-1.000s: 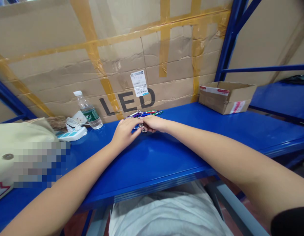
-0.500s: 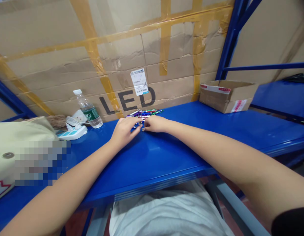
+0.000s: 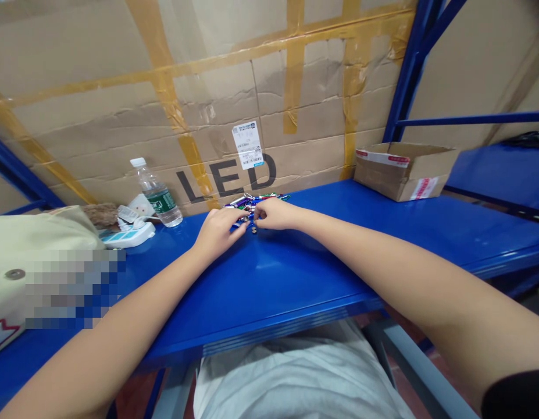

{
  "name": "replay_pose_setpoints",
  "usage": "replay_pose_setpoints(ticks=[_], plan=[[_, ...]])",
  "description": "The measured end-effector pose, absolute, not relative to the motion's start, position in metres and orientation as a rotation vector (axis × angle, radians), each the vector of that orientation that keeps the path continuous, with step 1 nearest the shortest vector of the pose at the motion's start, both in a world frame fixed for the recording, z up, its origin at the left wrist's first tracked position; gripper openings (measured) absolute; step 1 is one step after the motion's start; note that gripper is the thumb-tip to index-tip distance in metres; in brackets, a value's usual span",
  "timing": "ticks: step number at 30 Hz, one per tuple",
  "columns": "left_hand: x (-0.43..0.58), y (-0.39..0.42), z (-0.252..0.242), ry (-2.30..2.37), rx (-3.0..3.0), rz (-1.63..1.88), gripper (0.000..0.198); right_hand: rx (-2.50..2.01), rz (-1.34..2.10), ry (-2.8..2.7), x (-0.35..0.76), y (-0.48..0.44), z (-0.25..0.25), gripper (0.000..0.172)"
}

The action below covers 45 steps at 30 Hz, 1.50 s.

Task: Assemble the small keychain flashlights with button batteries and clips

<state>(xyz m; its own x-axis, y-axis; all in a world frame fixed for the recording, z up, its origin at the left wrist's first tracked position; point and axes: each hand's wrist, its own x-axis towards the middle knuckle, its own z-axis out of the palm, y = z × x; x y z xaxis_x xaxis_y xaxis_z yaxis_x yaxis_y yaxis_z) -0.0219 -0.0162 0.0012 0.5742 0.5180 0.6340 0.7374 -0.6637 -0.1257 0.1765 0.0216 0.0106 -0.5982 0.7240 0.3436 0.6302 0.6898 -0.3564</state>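
Observation:
A pile of slim, shiny pieces [image 3: 238,201] in purple, green, red, blue and silver lies on the blue tabletop [image 3: 269,291] against the cardboard. At its near left edge rests my left hand [image 3: 217,230], its fingers stretched out and the thumb apart, with some of the shiny pieces showing between them. My right hand [image 3: 273,213] is at the pile's near right side, fingers curled and pinched together. What the pinch holds, if anything, is hidden. Small round brownish bits [image 3: 254,230] sit on the tabletop just below the right fingertips.
A water bottle [image 3: 160,198] stands at the back left, beside a white power strip [image 3: 128,235] with plugs. A pale bag [image 3: 42,238] lies at the left. An open cardboard box [image 3: 402,171] sits at the back right. Behind rises a large taped carton [image 3: 225,128] marked LED.
My right hand has lifted slightly up and away from the tabletop, so the small round bits beneath its fingertips show more clearly. My left hand stays nearly in place.

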Motion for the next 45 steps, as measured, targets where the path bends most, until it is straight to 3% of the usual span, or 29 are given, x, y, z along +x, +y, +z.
replay_pose_setpoints(ticks=[5, 12, 35, 40, 45], plan=[[-0.027, -0.012, 0.002, -1.138, -2.425, -0.739, 0.024, -0.882, 0.353, -2.126, 0.17, 0.016, 0.013, 0.014], [-0.026, -0.012, 0.002, -1.142, -2.44, -0.804, 0.024, -0.7, 0.246, -2.127, 0.167, 0.016, 0.007, 0.011], [-0.026, -0.009, 0.0, -1.037, -2.443, -0.918, 0.023, -0.719, -0.428, -2.35, 0.172, 0.009, 0.006, 0.023], [-0.028, -0.006, -0.001, -0.999, -2.451, -0.902, 0.023, -0.687, -0.295, -2.353, 0.173, 0.008, 0.009, 0.021], [-0.029, -0.007, -0.002, -1.038, -2.481, -1.037, 0.021, -0.79, 0.146, -2.052, 0.174, 0.016, 0.013, 0.025]])
